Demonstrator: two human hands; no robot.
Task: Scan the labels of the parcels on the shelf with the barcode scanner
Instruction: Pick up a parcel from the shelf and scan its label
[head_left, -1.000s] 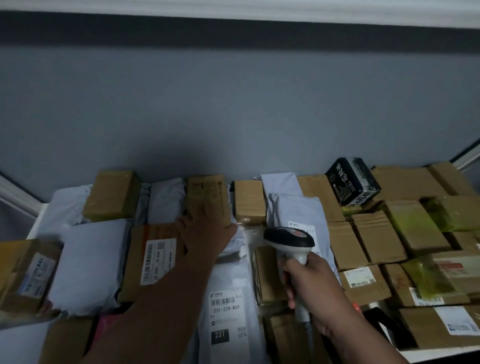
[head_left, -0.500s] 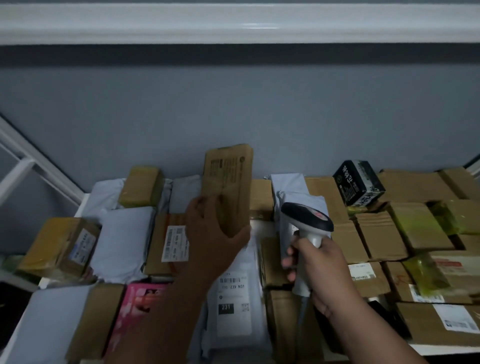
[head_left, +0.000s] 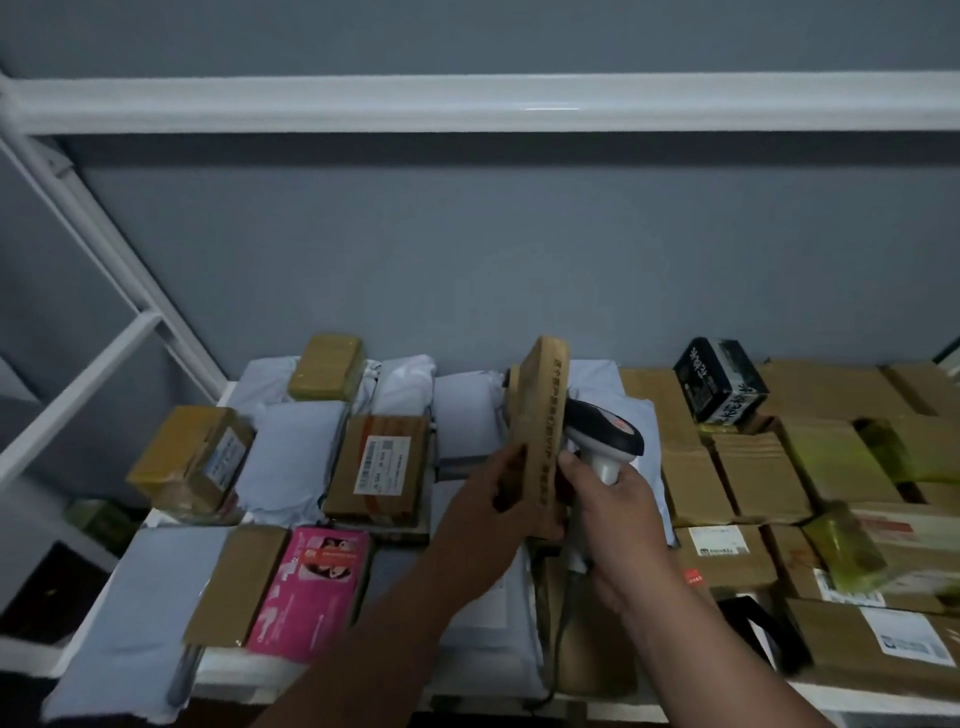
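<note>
My left hand (head_left: 485, 512) grips a flat brown cardboard parcel (head_left: 540, 421) and holds it upright on edge above the shelf, its narrow printed side toward me. My right hand (head_left: 615, 525) grips the white handle of the barcode scanner (head_left: 605, 434), whose black head sits just right of the raised parcel, almost touching it. The parcel's broad faces are turned away, so no label shows on it. A cable hangs down from the scanner handle.
The shelf (head_left: 249, 675) is packed with parcels: grey bags (head_left: 291, 462), a labelled brown box (head_left: 382, 467), a pink box (head_left: 311, 582), a black box (head_left: 719, 379), several brown and yellow-taped boxes at right (head_left: 758, 478). A white frame bar (head_left: 467, 101) runs overhead.
My left hand has lifted the brown parcel off the back row and turned it on edge. The scanner has moved up beside it. The view has tilted down and left.
</note>
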